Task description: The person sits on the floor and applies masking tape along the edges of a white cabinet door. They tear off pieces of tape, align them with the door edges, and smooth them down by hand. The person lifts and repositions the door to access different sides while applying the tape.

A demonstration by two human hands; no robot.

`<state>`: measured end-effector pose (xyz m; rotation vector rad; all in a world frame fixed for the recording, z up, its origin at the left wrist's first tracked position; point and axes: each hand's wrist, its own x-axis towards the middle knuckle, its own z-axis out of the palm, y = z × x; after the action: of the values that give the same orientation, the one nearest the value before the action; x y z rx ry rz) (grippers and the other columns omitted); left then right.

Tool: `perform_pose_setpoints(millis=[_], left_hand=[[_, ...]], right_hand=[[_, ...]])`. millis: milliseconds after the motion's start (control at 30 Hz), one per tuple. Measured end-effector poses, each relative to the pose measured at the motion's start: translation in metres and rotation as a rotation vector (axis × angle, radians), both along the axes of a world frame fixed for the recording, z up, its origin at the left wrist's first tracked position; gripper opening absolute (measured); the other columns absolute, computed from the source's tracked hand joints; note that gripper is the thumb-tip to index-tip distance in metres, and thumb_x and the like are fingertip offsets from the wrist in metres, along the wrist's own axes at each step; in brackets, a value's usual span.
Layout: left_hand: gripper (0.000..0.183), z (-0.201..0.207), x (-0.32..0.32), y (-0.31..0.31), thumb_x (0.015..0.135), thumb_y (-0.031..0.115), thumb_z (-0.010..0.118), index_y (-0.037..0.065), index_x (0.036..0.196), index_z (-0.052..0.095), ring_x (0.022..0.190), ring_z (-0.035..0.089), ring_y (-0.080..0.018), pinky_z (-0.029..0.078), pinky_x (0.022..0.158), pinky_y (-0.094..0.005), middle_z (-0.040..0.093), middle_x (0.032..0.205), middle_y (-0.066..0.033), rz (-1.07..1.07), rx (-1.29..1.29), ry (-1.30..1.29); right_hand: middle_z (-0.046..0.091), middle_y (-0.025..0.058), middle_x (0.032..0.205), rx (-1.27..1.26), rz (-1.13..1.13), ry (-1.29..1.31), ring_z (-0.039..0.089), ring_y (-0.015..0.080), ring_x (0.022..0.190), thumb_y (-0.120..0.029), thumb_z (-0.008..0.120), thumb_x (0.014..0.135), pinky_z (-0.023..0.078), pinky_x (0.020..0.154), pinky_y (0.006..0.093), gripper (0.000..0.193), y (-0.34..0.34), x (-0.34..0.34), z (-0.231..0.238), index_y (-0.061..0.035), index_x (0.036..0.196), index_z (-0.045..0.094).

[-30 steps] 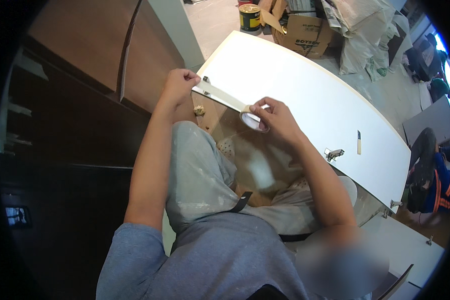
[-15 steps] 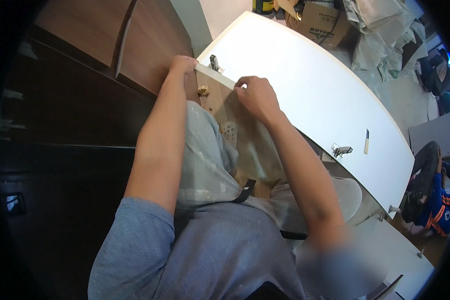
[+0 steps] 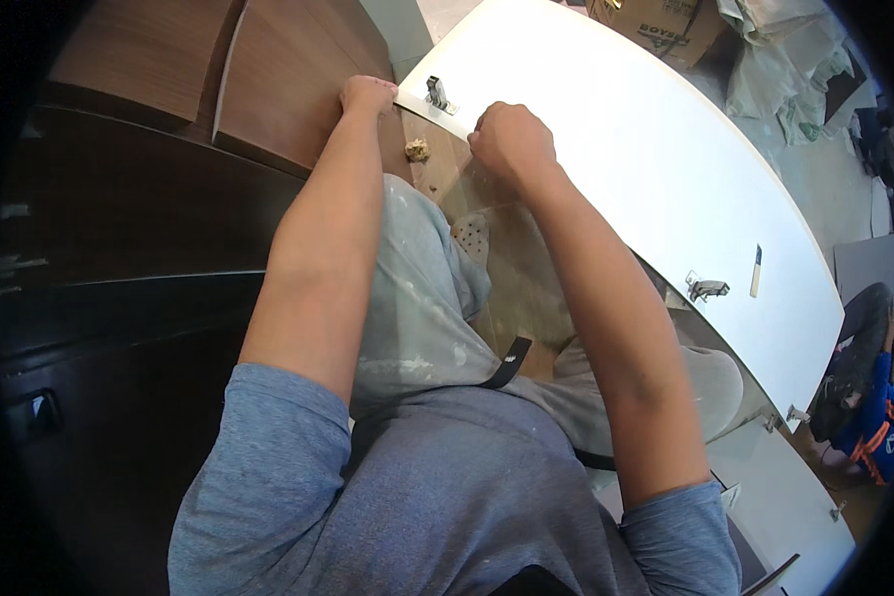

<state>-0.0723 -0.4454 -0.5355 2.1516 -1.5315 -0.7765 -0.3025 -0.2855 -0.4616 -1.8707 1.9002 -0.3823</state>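
Observation:
A large white cabinet door (image 3: 616,129) with metal hinges lies in front of me. My left hand (image 3: 370,94) is closed round its near left corner, beside a hinge (image 3: 437,93). At the door's near edge, a little to the right, my right hand (image 3: 515,141) has its fingers curled in. The back of the hand hides the fingertips and whatever is between them. Farther right on the door are another hinge (image 3: 707,288) and a small narrow tool (image 3: 756,270), part dark and part pale.
Brown wood panels (image 3: 303,70) stand close on my left. A crumpled lump (image 3: 417,150) lies on the floor below the door. Another white panel (image 3: 780,487) is at lower right, near a person in blue (image 3: 879,422). A cardboard box (image 3: 656,30) and plastic bags (image 3: 780,65) are behind.
The whole view has shifted, with the door now higher and a little farther right. My right hand has moved slightly toward the nearby hinge. My left hand stays at the corner.

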Motion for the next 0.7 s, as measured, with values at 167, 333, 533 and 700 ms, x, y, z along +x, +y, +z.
perform_pose_setpoints(millis=[167,333,533,700], left_hand=[[0.014,-0.013,-0.002,-0.009,0.084,0.022,0.084,0.017,0.097,0.084,0.095,0.074,-0.0187,0.058,0.087,-0.0344,0.08,0.103,-0.0048,0.011,0.006,0.007],[0.013,-0.022,0.006,-0.013,0.085,0.016,0.082,0.011,0.097,0.082,0.094,0.07,-0.0196,0.055,0.086,-0.0357,0.078,0.101,-0.0069,0.004,-0.019,0.003],[0.016,0.002,-0.014,-0.002,0.087,0.014,0.081,0.009,0.102,0.08,0.098,0.068,-0.0204,0.052,0.087,-0.0362,0.077,0.105,-0.0077,0.051,0.048,0.1],[0.016,-0.023,0.012,-0.02,0.088,0.015,0.081,0.01,0.103,0.08,0.1,0.066,-0.0208,0.051,0.09,-0.0372,0.076,0.106,-0.0072,0.049,0.053,0.168]], right_hand=[[0.076,0.0211,0.097,-0.008,-0.011,0.032,0.075,0.0366,0.092,-0.011,0.061,0.087,0.06,0.081,0.0443,0.022,-0.001,0.0,0.001,-0.0015,0.098,0.077],[0.077,0.0176,0.098,0.012,0.012,0.052,0.076,0.0339,0.093,-0.013,0.063,0.089,0.06,0.082,0.043,0.02,-0.003,0.008,0.004,-0.0051,0.099,0.078],[0.077,0.0205,0.098,0.026,0.04,0.127,0.075,0.036,0.09,-0.011,0.06,0.086,0.06,0.08,0.0444,0.023,-0.005,0.014,0.012,-0.0022,0.098,0.078],[0.077,0.0182,0.092,-0.134,0.078,0.188,0.076,0.0352,0.086,-0.01,0.061,0.085,0.061,0.076,0.0445,0.021,-0.008,0.019,0.005,-0.0045,0.095,0.079]])
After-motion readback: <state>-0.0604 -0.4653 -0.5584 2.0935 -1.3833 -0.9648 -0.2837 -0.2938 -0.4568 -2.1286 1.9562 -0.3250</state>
